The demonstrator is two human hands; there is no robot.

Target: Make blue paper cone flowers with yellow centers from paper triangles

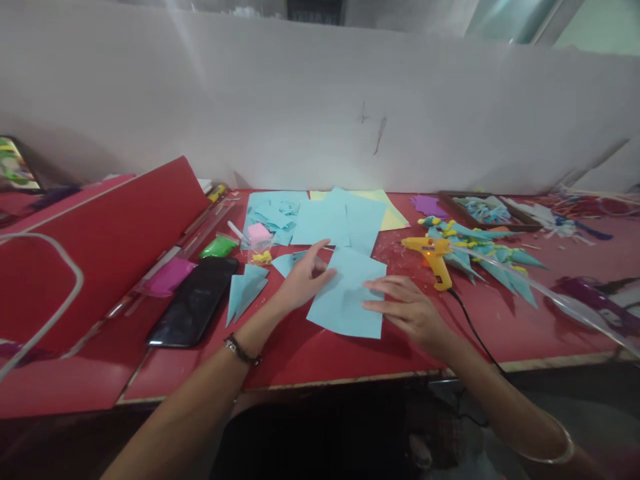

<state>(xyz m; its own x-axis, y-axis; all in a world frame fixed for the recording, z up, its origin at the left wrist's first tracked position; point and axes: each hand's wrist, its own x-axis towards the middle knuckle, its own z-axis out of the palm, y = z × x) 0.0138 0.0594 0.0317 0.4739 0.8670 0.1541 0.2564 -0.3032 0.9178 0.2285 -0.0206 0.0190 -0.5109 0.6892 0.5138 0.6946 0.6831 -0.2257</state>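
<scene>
A light blue sheet of paper (347, 300) lies on the red table in front of me, slightly curved along its near edge. At its upper left edge is my left hand (304, 279), thumb and index finger apart, with the thumb tip at the paper. My right hand (409, 308) rests its outstretched, spread fingers on the sheet's right side; its thumb is hidden. More light blue sheets (320, 223) lie just beyond. Folded blue paper pieces (246, 290) sit to the left of my left hand.
A yellow glue gun (434, 257) with a black cord lies right of the paper, beside blue paper cones (500, 263) with yellow trim. On the left are a black phone (195, 303), a green packet (219, 247), a pink packet (170, 275) and a standing red board (100, 247).
</scene>
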